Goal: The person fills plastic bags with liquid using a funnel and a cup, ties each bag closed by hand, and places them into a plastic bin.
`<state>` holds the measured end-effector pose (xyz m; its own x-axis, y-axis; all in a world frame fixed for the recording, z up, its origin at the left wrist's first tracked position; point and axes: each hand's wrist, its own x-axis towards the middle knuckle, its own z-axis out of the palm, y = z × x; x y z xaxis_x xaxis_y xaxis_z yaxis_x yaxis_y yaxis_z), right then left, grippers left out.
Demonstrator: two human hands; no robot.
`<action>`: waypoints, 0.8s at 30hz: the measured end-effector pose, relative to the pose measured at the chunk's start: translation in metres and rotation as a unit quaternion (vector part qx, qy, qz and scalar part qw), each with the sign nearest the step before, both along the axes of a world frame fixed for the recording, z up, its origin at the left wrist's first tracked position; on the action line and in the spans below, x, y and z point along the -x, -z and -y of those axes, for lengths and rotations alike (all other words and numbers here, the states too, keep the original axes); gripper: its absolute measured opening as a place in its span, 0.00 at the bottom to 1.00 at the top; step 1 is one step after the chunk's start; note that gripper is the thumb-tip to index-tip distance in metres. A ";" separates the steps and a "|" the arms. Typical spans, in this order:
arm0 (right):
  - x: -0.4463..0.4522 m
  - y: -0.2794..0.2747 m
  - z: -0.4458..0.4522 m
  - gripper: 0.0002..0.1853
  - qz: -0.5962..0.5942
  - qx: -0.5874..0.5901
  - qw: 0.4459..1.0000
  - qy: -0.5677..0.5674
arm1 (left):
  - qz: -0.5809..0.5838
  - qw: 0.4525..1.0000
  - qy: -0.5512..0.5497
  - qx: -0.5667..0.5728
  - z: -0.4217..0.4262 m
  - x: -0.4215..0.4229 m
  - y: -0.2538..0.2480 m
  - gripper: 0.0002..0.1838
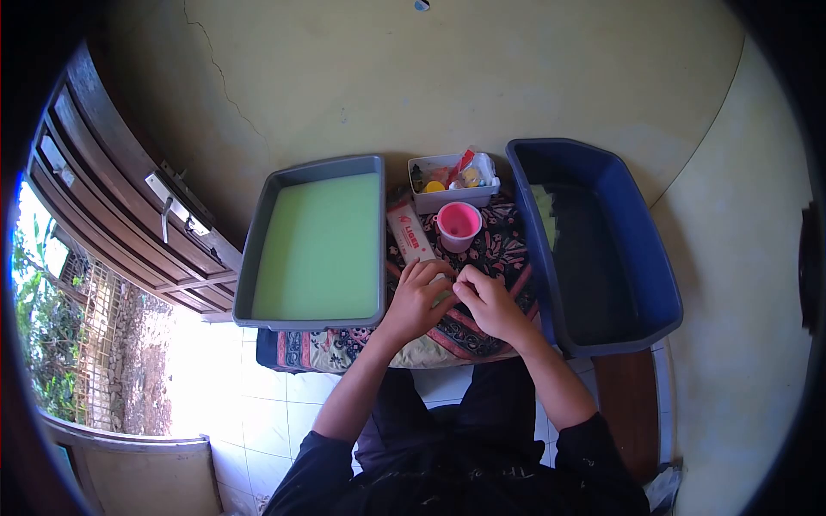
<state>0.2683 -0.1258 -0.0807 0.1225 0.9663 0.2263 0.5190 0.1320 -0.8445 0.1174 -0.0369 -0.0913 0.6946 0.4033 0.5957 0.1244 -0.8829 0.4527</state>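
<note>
Close together over the front of the patterned cloth are my two hands. My left hand (416, 301) is curled around a small pale-green thing (440, 291), mostly hidden by the fingers. My right hand (486, 303) touches it from the other side, with fingers closed in a pinch; what they grip is too small to make out. Just beyond my fingers lies a long white package (408, 230) with red lettering reading "LIGER". A pink cup (459, 225) stands behind my right hand.
At left, a grey tub (383, 249) holds a smooth pale-green filling. At right stands a deep blue tub (637, 232) with several pale-green pieces (545, 215) along its left side. A white box (452, 199) of small items sits near the wall. An open door (142, 176) is at far left.
</note>
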 end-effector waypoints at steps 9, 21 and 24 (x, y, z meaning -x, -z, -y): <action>-0.012 -0.007 0.005 0.04 -0.372 0.126 0.913 -0.108 | 0.107 0.991 0.013 0.081 0.007 -0.004 0.011 0.12; -0.016 0.005 0.003 0.04 -0.247 0.047 0.965 -0.072 | 0.081 0.967 0.085 0.226 0.007 -0.001 0.016 0.08; -0.013 0.014 0.002 0.05 -0.131 -0.020 0.991 -0.032 | 0.075 0.942 0.120 0.303 0.002 -0.001 0.024 0.07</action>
<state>0.2811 -0.1282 -0.0944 0.1206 0.9651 0.2323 0.2722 0.1929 -0.9427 0.1182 -0.0385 -0.1150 0.7356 0.5428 0.4053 -0.1516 -0.4513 0.8794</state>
